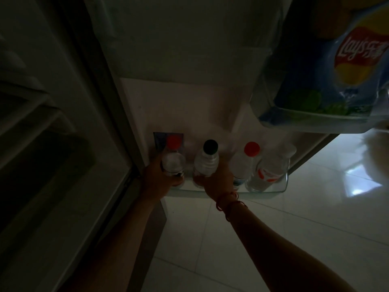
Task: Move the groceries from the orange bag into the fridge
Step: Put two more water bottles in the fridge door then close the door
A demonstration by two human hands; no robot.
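Though dim, shows fridge door (179, 49) swung open over pale floor tiles (294, 218), with free room to the right. Keeps a Lay's crisp bag (336, 70) in the upper door bin (315, 122), overhanging the lower door bin (273, 189). Packs that bin's width with four upright water bottles: red-capped left bottle (173, 163), dark-capped bottle (207, 163), second red-capped bottle (244, 163), red-labelled bottle (271, 169). Grips the red-capped left bottle with left hand (157, 178), fingers curled round it; clasps the dark-capped bottle with right hand (216, 180).

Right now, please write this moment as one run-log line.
left hand: grips leftmost red-capped bottle | right hand: grips dark-capped bottle | place: lower door shelf | above: Lay's chips bag
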